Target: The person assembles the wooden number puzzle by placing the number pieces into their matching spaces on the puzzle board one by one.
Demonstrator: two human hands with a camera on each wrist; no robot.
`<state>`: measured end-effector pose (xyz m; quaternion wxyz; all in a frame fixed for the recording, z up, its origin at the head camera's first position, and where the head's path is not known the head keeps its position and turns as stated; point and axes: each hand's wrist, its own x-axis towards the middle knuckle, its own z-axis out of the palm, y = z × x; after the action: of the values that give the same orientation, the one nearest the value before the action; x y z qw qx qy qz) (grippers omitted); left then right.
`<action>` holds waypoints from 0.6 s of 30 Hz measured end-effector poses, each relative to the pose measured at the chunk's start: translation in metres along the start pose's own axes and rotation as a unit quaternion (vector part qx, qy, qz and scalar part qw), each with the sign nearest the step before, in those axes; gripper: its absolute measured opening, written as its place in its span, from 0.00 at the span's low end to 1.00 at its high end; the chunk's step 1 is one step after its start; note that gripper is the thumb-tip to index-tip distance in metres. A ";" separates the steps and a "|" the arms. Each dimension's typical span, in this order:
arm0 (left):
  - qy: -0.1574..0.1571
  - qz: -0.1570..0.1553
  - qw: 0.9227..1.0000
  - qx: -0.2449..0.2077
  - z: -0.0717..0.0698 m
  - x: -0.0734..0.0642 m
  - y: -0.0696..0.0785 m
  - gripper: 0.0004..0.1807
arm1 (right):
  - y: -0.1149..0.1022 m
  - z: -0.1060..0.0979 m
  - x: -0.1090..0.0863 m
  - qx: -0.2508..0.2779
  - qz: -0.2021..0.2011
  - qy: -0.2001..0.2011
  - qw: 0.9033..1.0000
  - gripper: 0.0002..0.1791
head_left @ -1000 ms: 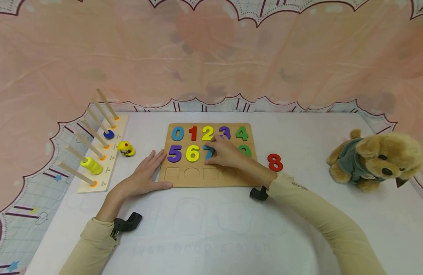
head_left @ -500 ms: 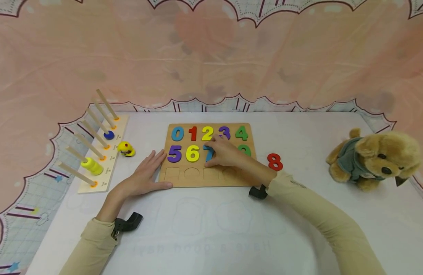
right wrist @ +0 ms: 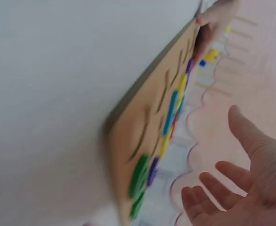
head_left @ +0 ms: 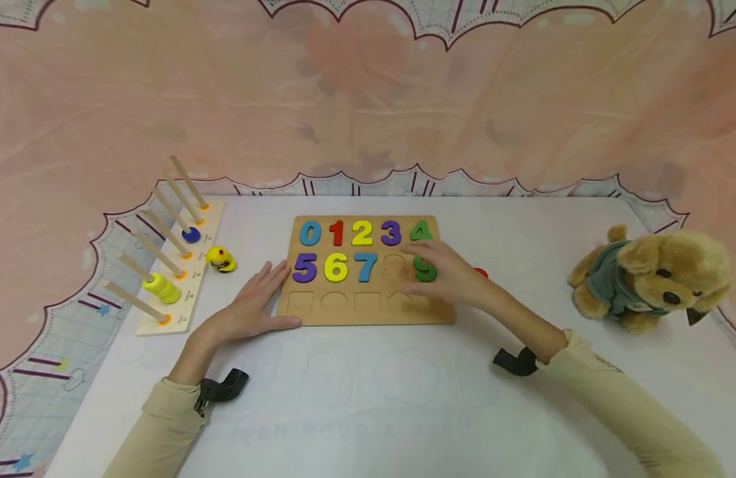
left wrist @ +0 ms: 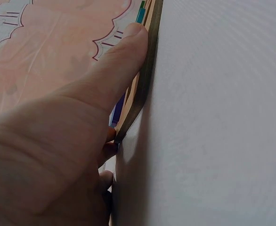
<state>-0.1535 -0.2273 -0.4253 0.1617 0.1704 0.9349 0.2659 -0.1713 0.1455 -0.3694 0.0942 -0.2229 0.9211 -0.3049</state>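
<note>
A wooden number puzzle board (head_left: 368, 311) lies on the white table. Its colored numbers include a blue 7 (head_left: 365, 267) seated in the middle row and a green 9 (head_left: 425, 271) partly covered by my right hand. Between these two, the 8-shaped recess shows bare wood. My left hand (head_left: 256, 302) rests at the board's left edge, fingers along the side and thumb at the front corner. Above the board's right side, my right hand (head_left: 454, 275) is spread, holding nothing; the right wrist view shows its fingers apart. A red 8 (head_left: 481, 272) is mostly hidden behind it.
At the left stands a pegboard (head_left: 191, 299) with upright wooden pegs, yellow rings (head_left: 161, 289) and a blue bead (head_left: 191, 234). Beside it is a small yellow toy (head_left: 220, 259). A plush dog (head_left: 649, 279) in a grey-green top sits at the right.
My right hand has let go of the blue 7 and moved right, fingers now spread, over the 9 and in front of the red 8. My left hand stays at the board's edge.
</note>
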 end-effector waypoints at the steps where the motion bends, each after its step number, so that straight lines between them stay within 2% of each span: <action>1: 0.000 0.000 1.000 0.000 0.000 0.000 0.000 0.59 | 0.007 -0.003 -0.006 0.000 -0.003 0.008 1.000 0.41; 6: -0.002 0.000 1.000 0.000 0.001 0.000 0.000 0.60 | 0.034 -0.017 -0.030 0.005 0.000 0.024 1.000 0.42; 12: -0.001 0.002 1.000 -0.002 0.001 0.000 0.000 0.59 | 0.059 -0.026 -0.048 -0.009 0.037 0.004 0.999 0.49; 18: -0.001 -0.001 1.000 0.001 0.001 0.000 0.000 0.60 | 0.080 -0.027 -0.055 -0.022 0.026 -0.017 0.999 0.53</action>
<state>-0.1531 -0.2268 -0.4264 0.1630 0.1699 0.9353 0.2641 -0.1597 0.2430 -0.3940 0.1129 -0.2056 0.9316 -0.2777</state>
